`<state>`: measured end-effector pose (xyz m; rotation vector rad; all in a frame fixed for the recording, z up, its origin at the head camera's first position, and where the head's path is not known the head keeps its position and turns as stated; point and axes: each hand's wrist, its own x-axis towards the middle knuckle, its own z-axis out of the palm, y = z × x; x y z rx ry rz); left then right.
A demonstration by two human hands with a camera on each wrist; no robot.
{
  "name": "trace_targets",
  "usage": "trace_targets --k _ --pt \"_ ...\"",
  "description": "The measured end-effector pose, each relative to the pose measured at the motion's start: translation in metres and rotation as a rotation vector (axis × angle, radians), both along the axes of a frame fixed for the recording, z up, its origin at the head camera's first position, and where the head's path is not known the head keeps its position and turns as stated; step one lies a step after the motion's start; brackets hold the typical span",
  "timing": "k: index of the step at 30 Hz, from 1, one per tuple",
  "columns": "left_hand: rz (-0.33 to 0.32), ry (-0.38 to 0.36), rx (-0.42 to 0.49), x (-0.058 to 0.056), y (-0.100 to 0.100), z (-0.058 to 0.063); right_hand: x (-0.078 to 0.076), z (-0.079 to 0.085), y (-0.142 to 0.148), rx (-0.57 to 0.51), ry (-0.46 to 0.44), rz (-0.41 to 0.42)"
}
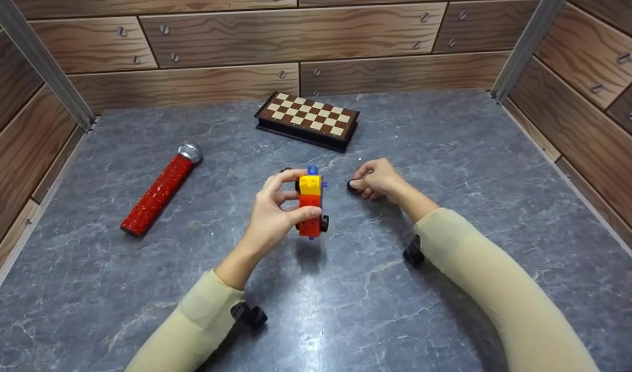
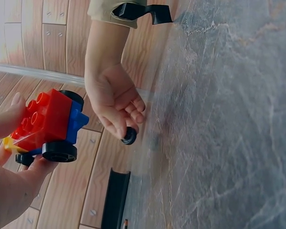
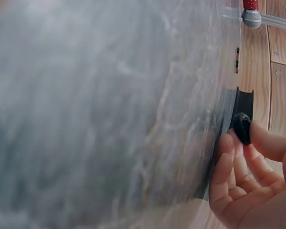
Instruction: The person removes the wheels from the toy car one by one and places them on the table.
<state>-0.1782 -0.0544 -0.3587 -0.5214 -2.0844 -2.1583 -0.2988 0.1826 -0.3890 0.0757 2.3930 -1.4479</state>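
Note:
My left hand (image 1: 272, 209) grips a toy car (image 1: 310, 199) of red and yellow building blocks, thumb on one side and fingers on the other. The car stands above the table in the head view, its yellow end pointing away. A bare blue axle stub (image 1: 324, 184) sticks out at its far right, while a black wheel (image 1: 324, 223) sits at the near right. Between thumb and fingers my right hand (image 1: 379, 178) pinches a loose small black wheel (image 3: 242, 128), just right of the car. The left wrist view shows this loose wheel (image 2: 129, 136) apart from the car.
A folded chessboard box (image 1: 308, 120) lies at the back middle of the grey marbled table (image 1: 372, 310). To the left is a red glittery microphone (image 1: 158, 194) with a silver head. Wood-patterned panels (image 1: 295, 31) enclose the table at the back and sides.

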Motion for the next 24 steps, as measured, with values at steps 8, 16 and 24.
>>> trace_targets --k 8,16,24 --pt "0.001 0.017 0.027 -0.01 -0.001 -0.017 0.0 -0.003 -0.001 0.199 0.098 0.028" --pt "-0.001 0.03 0.057 -0.011 -0.001 -0.016 -0.001 -0.004 -0.002 0.254 0.133 0.047" --pt "0.011 0.029 0.089 -0.011 -0.001 -0.015 0.0 -0.003 0.002 0.248 0.142 0.062"
